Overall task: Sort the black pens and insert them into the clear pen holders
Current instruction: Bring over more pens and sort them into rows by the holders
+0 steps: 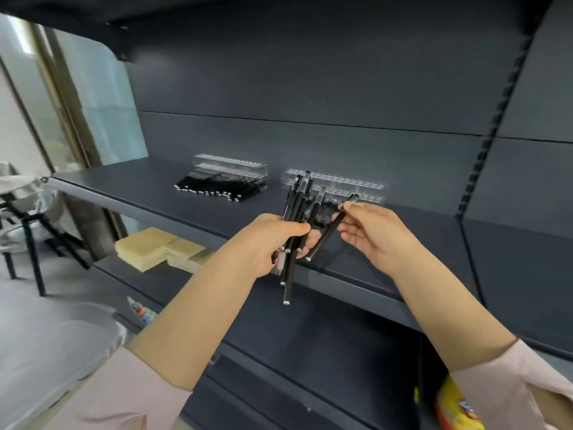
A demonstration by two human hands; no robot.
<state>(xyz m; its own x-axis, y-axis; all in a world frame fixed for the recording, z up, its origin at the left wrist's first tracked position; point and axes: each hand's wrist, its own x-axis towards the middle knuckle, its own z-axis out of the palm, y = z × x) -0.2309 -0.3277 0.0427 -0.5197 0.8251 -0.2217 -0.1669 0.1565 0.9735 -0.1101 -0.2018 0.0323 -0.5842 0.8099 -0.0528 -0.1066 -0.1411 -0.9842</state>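
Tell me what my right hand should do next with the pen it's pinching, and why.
Probably lift the single pen clear of the bundle in the left hand and stand it in the right holder behind; the right hand already pinches it, though blur hides which slots are free.

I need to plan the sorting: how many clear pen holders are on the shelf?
2. One clear pen holder stands at the back left, behind the loose pile of pens. The other holder stands to the right, partly hidden by the hands; nothing else looks hidden.
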